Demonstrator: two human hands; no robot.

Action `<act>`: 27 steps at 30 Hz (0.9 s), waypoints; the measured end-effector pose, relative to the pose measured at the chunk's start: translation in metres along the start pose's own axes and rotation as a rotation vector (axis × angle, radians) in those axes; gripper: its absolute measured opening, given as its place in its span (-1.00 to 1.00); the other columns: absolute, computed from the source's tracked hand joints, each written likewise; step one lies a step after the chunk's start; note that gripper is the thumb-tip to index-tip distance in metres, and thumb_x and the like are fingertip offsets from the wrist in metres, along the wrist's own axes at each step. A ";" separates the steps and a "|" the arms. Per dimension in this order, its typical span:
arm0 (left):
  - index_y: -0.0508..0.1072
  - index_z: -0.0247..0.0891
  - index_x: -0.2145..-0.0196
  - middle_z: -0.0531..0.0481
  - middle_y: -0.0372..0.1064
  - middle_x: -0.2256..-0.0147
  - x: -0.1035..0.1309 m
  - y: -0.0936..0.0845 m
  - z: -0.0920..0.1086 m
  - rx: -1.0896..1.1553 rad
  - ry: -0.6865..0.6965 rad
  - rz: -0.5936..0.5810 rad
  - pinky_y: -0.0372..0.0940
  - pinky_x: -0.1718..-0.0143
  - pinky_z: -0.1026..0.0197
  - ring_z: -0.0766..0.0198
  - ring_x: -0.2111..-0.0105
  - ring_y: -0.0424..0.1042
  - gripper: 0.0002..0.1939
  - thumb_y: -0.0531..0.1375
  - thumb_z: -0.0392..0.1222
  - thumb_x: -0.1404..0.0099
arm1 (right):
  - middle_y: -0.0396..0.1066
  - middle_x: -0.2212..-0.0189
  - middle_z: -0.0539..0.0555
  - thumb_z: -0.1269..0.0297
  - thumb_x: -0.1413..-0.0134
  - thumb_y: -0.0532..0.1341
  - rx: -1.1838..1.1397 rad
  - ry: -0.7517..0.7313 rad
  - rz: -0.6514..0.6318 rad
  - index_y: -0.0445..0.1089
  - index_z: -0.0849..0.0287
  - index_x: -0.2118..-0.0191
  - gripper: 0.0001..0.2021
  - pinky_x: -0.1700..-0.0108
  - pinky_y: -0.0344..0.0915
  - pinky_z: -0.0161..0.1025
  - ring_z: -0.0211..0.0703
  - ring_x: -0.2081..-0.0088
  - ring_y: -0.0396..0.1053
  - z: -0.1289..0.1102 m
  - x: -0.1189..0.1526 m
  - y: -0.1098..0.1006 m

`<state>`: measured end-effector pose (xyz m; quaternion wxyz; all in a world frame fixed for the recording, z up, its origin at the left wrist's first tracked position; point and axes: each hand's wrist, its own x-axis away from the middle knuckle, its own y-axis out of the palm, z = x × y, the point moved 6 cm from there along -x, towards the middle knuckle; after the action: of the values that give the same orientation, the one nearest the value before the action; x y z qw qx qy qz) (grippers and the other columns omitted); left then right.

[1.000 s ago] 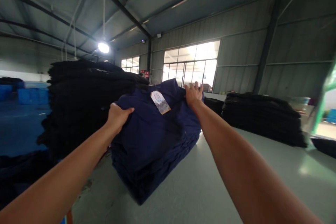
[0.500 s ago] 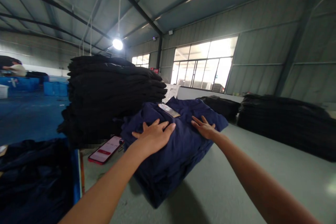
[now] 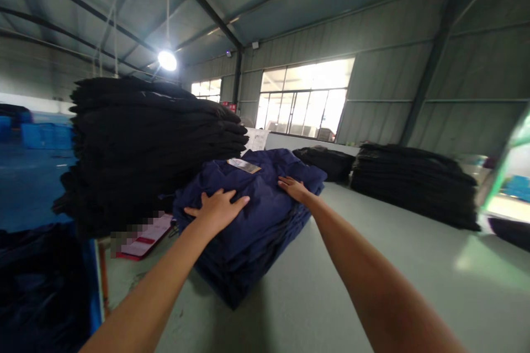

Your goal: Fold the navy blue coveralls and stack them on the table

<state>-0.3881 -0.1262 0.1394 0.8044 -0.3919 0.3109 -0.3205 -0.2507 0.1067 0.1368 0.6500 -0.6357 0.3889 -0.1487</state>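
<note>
A stack of folded navy garments [image 3: 252, 220] stands in front of me on a pale table [image 3: 314, 298]. On its top piece lies a light paper tag [image 3: 244, 165]. My left hand [image 3: 219, 210] rests on the top left of the stack, fingers spread and palm down. Flat on the top right side is my right hand [image 3: 293, 188], its fingers stretched out. Neither hand grips anything. The lower folds are dark, and single pieces are hard to tell apart there.
A tall pile of black garments [image 3: 153, 132] stands behind at the left, with a phone [image 3: 147, 237] before it. A blue bin [image 3: 94, 287] of dark cloth is at the lower left. More black piles [image 3: 414, 185] lie along the table's far right.
The view has swung to the right, so everything appears farther left. Both hands stay on the navy stack; my right hand's fingers lie closer together.
</note>
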 end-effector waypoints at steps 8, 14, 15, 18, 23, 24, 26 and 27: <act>0.41 -0.05 0.03 -0.06 0.25 -0.10 0.080 0.013 0.096 -0.072 0.458 0.121 -0.52 -0.06 -0.51 -0.11 -0.18 0.05 -0.65 0.02 -0.08 -0.26 | 0.09 -0.21 0.07 0.16 -0.26 -0.14 -0.010 0.037 0.025 0.09 0.10 -0.21 -0.55 -0.20 0.00 -0.14 -0.16 -0.22 0.00 0.046 0.097 -0.001; 0.39 -0.07 0.02 -0.08 0.25 -0.10 0.126 0.103 0.175 -0.044 0.726 -0.155 -0.31 -0.06 -0.53 -0.10 -0.16 0.09 -0.65 0.05 -0.15 -0.24 | 0.07 -0.22 0.10 0.13 -0.22 -0.11 0.052 0.217 -0.033 0.08 0.08 -0.21 -0.53 -0.15 -0.02 0.23 0.09 -0.24 -0.08 0.105 0.232 -0.022; 0.40 -0.07 0.03 -0.10 0.26 -0.10 0.134 0.118 0.190 -0.039 0.771 -0.195 -0.30 -0.06 -0.52 -0.10 -0.15 0.10 -0.66 0.05 -0.17 -0.24 | 0.08 -0.21 0.10 0.14 -0.22 -0.11 0.074 0.259 -0.054 0.08 0.08 -0.21 -0.53 -0.14 -0.05 0.27 0.11 -0.25 -0.10 0.117 0.258 -0.027; 0.40 -0.09 0.05 -0.13 0.29 -0.08 0.164 0.160 0.236 -0.022 0.905 -0.302 -0.28 -0.05 -0.53 -0.07 -0.12 0.15 -0.67 0.03 -0.20 -0.25 | 0.12 -0.19 0.10 0.18 -0.21 -0.09 0.148 0.383 -0.104 0.10 0.04 -0.20 -0.55 -0.16 -0.11 0.27 0.08 -0.25 -0.11 0.154 0.338 -0.046; 0.39 -0.11 0.03 -0.14 0.30 -0.07 0.231 0.212 0.311 0.044 1.099 -0.461 -0.23 -0.05 -0.51 -0.12 -0.12 0.16 -0.64 -0.02 -0.22 -0.26 | 0.15 -0.18 0.11 0.20 -0.19 -0.05 0.236 0.595 -0.110 0.13 0.03 -0.18 -0.56 -0.17 -0.11 0.23 0.07 -0.24 -0.07 0.207 0.457 -0.080; 0.39 -0.11 0.02 -0.14 0.29 -0.07 0.246 0.221 0.325 0.053 1.133 -0.484 -0.21 -0.05 -0.50 -0.12 -0.12 0.15 -0.63 -0.02 -0.22 -0.26 | 0.14 -0.18 0.12 0.20 -0.19 -0.05 0.245 0.628 -0.109 0.13 0.04 -0.18 -0.56 -0.17 -0.12 0.23 0.07 -0.24 -0.07 0.216 0.477 -0.086; 0.37 -0.12 0.01 -0.14 0.28 -0.08 0.274 0.236 0.352 0.053 1.189 -0.524 -0.21 -0.04 -0.51 -0.10 -0.13 0.15 -0.63 -0.01 -0.21 -0.26 | 0.14 -0.18 0.10 0.20 -0.19 -0.05 0.254 0.684 -0.101 0.13 0.04 -0.19 -0.56 -0.18 -0.14 0.23 0.08 -0.24 -0.08 0.234 0.511 -0.097; 0.36 -0.13 0.00 -0.15 0.27 -0.08 0.287 0.244 0.364 0.048 1.210 -0.543 -0.22 -0.04 -0.52 -0.09 -0.13 0.14 -0.62 -0.01 -0.20 -0.25 | 0.14 -0.19 0.09 0.20 -0.19 -0.04 0.255 0.710 -0.095 0.12 0.04 -0.19 -0.55 -0.18 -0.14 0.23 0.08 -0.24 -0.09 0.242 0.526 -0.102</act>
<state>0.1248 -0.0685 0.0472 0.3870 -0.1889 0.5908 -0.6823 0.2918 -0.0979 0.0395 0.5412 -0.4760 0.5383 -0.4368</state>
